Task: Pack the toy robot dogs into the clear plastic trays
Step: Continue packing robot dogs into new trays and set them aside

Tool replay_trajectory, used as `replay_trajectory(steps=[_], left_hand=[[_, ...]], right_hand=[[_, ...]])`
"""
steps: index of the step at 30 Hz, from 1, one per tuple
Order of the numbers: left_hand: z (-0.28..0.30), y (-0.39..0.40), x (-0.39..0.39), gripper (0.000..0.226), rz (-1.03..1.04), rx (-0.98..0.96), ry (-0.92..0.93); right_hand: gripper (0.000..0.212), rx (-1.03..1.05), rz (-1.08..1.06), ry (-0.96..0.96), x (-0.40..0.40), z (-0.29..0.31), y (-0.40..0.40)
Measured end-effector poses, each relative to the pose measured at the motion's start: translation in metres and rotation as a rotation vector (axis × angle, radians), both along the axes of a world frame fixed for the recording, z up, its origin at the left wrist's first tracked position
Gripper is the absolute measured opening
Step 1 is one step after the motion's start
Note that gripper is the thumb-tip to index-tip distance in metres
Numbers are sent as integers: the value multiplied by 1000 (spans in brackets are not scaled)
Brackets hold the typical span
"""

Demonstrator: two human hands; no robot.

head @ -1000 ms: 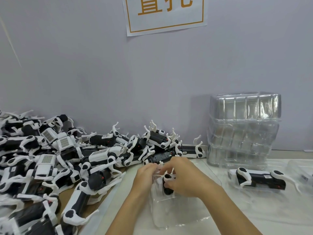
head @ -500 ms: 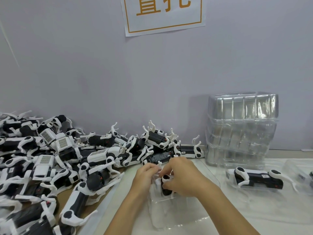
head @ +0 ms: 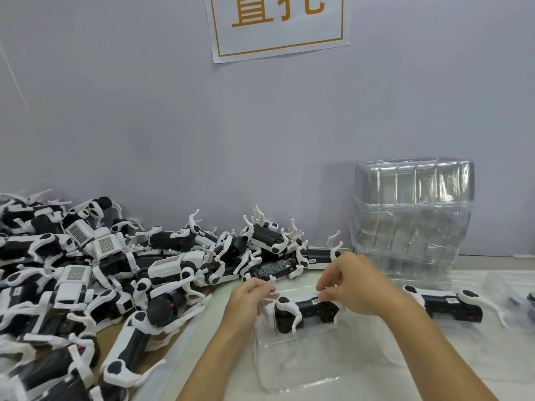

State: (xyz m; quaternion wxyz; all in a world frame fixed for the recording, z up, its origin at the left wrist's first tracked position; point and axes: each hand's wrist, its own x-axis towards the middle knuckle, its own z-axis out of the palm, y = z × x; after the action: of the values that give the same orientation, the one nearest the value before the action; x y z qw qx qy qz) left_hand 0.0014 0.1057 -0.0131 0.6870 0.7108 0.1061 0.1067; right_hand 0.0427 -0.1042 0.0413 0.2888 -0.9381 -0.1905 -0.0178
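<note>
A black and white toy robot dog (head: 304,309) lies on its side in a clear plastic tray (head: 292,369) in front of me. My right hand (head: 357,285) rests on the dog's right end, with thumb and fingers pinching at its top. At the tray's upper left corner, my left hand (head: 250,293) pinches the rim. Another robot dog (head: 445,303) lies in a second tray to the right. A large pile of robot dogs (head: 95,273) fills the left of the table.
A tall stack of clear trays (head: 411,221) stands against the grey wall at the right. Another tray (head: 512,296) with a dark part shows at the right edge. A paper sign (head: 278,24) hangs on the wall.
My right hand has slid to the right along the dog, uncovering its body, which now lies lengthwise in the tray. The left hand has stayed at the tray's corner.
</note>
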Motion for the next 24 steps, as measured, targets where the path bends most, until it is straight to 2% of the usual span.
replay_trajectory(steps=[3, 10, 14, 17, 20, 24], left_hand=[[0, 0, -1, 29, -1, -8, -3], [1, -1, -1, 19, 14, -14, 1], [2, -2, 0, 13, 13, -10, 4], [3, -2, 0, 13, 9, 1, 1], [3, -2, 1, 14, 10, 13, -7], [2, -1, 1, 15, 2, 16, 4]], right_hand=[[22, 59, -33, 4, -1, -2, 3], [17, 32, 4, 32, -3, 1, 1], [10, -12, 79, -29, -9, 1, 10], [20, 20, 168, -67, -18, 1, 30], [26, 6, 258, -5, -24, -3, 46], [28, -36, 206, -87, -24, -9, 52]])
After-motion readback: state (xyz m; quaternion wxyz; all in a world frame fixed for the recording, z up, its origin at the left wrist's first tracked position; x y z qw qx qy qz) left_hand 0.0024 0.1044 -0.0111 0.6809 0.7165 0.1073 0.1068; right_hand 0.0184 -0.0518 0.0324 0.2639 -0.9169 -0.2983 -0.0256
